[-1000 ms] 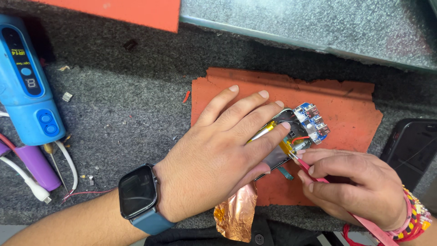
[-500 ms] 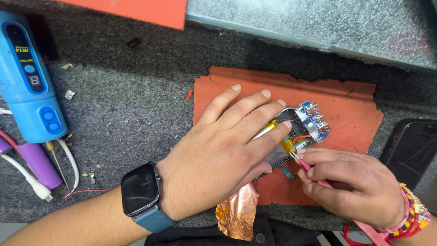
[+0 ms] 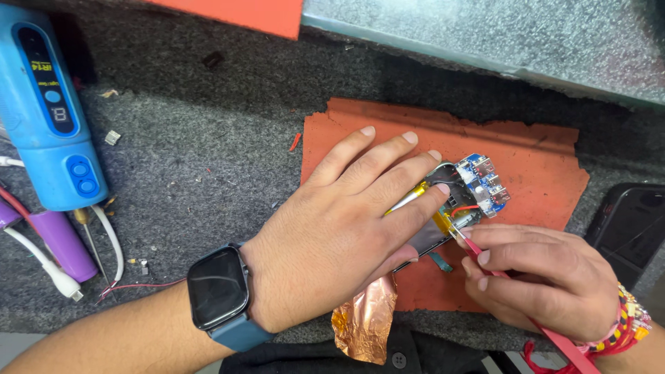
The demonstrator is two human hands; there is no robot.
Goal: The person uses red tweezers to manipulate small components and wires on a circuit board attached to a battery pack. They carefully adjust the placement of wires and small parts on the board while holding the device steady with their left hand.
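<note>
The left hand [image 3: 332, 235] lies flat, fingers spread, pressing down an opened dark electronic device with a small blue circuit board [image 3: 457, 197], which rests on a ragged orange-red rubber mat [image 3: 526, 152]. The right hand [image 3: 540, 277] pinches a thin red plastic pry tool [image 3: 512, 305], its tip touching the device's edge. Crumpled copper foil [image 3: 364, 318] sits just beside the mat.

I see a dark grey felt-like bench cover [image 3: 194, 145] under everything, littered with small scraps. A speckled grey stone slab [image 3: 499, 34] runs along the top right. Light is even.
</note>
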